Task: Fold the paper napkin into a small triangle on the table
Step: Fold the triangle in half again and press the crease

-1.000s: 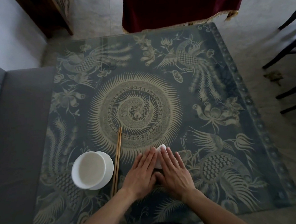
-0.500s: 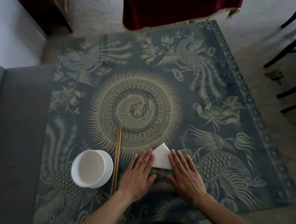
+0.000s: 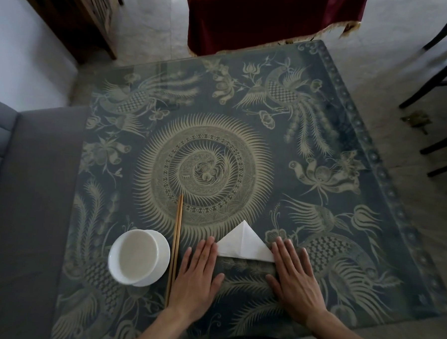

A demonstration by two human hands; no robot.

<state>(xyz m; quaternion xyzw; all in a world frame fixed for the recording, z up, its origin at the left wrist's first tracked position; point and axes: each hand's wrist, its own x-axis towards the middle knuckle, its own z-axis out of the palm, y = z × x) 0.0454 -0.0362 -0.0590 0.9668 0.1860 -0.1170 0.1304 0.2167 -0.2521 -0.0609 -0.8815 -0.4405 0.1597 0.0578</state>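
Fingers on both hands lie straight and flat on the table (image 3: pixel 373 161), close together, gripping nothing. In the lower middle of the frame the left hand (image 3: pixel 198 277) rests palm down with its fingertips just touching the left corner of the paper napkin (image 3: pixel 244 244); the right hand (image 3: pixel 294 276) mirrors it at the napkin's right corner, its index fingertip at or just beside the paper edge. Set one at each end like this, the hands seem to frame the fold and let it be checked, not to press it.

Between them the napkin lies flat as a white triangle, long edge toward the person and apex pointing up the frame, with a faint crease running down from the tip. Judging by that shape, the fold looks finished or nearly so; whether one more halving is wanted depends on how small "small" should be.

Left of the left hand a pair of chopsticks (image 3: pixel 175 247) lies running up the frame, and just beyond them at lower left sits a white bowl (image 3: pixel 139 257), both clear of the working area. Farther up, the patterned tabletop fills the centre. A dark red cloth (image 3: pixel 264 18) hangs at the top and chair legs (image 3: pixel 434 84) show at upper right.
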